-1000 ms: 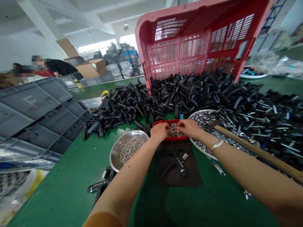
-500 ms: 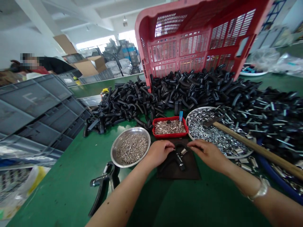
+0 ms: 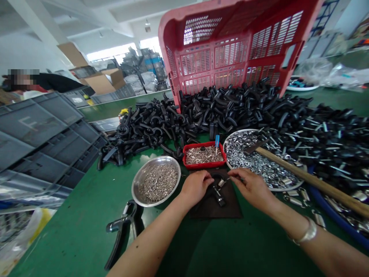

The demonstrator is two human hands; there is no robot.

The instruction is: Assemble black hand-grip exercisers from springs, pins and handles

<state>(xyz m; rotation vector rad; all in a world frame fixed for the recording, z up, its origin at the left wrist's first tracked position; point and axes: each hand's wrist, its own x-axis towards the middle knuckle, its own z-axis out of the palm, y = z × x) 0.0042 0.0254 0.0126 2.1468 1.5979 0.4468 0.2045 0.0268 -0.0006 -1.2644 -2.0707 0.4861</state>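
On a dark square mat point(image 3: 232, 207) lies a black hand gripper point(image 3: 218, 195) with a coil spring point(image 3: 221, 182) at its upper right. My left hand point(image 3: 196, 187) is closed, its thumb and forefinger pinched on the upper left of the hand gripper. Beside the spring, my right hand point(image 3: 250, 186) is closed in a pinch on a small thin metal piece point(image 3: 228, 178), mostly hidden by the fingertips. Another hand gripper point(image 3: 122, 227), with its spring fitted, lies on the green table to the left of my left forearm.
Behind my hands stands a red tray point(image 3: 188, 167) of pins holding a blue-handled tool point(image 3: 217, 141). A steel bowl point(image 3: 135, 192) of small parts is left; a round tray point(image 3: 226, 154) with a hammer point(image 3: 288, 165) across it is right. Black handles point(image 3: 161, 123) lie heaped before a red crate point(image 3: 227, 54).
The whole view has shifted slightly left. Both hands keep nearly the same pinching pose around the hand gripper; my left fingertips have dipped a little closer onto it.
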